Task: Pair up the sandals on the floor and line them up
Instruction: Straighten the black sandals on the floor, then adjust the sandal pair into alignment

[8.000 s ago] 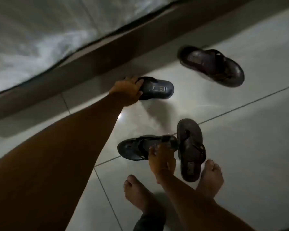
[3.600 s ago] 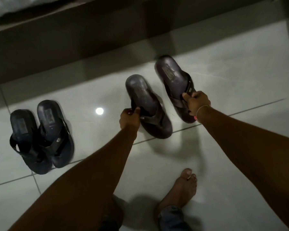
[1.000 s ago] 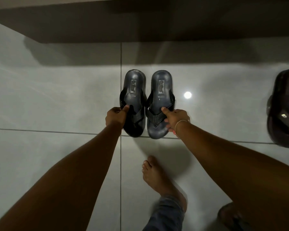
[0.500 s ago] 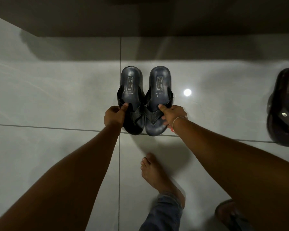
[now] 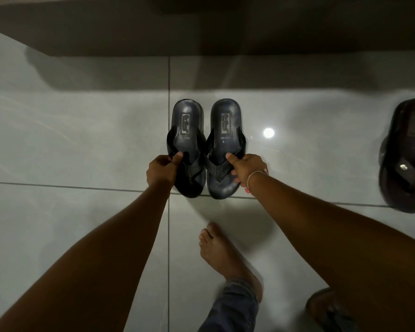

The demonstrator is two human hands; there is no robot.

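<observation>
Both arms reach forward and down, nearly straight, to a pair of dark sandals on the floor (image 5: 58, 144). The left hand (image 5: 162, 170) is curled around the outer edge of the left sandal (image 5: 187, 149), thumb laid on the footbed by the strap, the other fingers wrapped under the side. The right hand (image 5: 246, 170) grips the outer edge of the right sandal (image 5: 225, 149) in the same way, thumb on top near the strap, fingers tucked beneath; a thin bracelet (image 5: 252, 176) circles that wrist.

The two sandals lie side by side and parallel, heels pointing away from the person, toes toward them, inner edges touching near the straps. Their toe ends sit on a grout line (image 5: 58, 186) that runs across the floor, and the left sandal lies just right of a second grout line (image 5: 169, 80) that runs away from the person. Each footbed carries a stamped label near the heel.

Beyond the heels, a dark low ledge (image 5: 201, 25) crosses the far edge of the floor and throws a shadow over the tiles. A small bright reflection (image 5: 268, 133) sits on the tile just right of the pair. At the right edge of the view lies a darker sandal (image 5: 403, 164), well apart from the held pair and partly cut off. One bare foot (image 5: 223, 255) stands on the floor below the pair, with a trouser hem (image 5: 235, 305) at the ankle; at the lower right something dark (image 5: 326, 310) shows beneath the right forearm, too hidden to identify.

Count: two sandals held, one more clearly visible at the right, two hands, one bare foot.
</observation>
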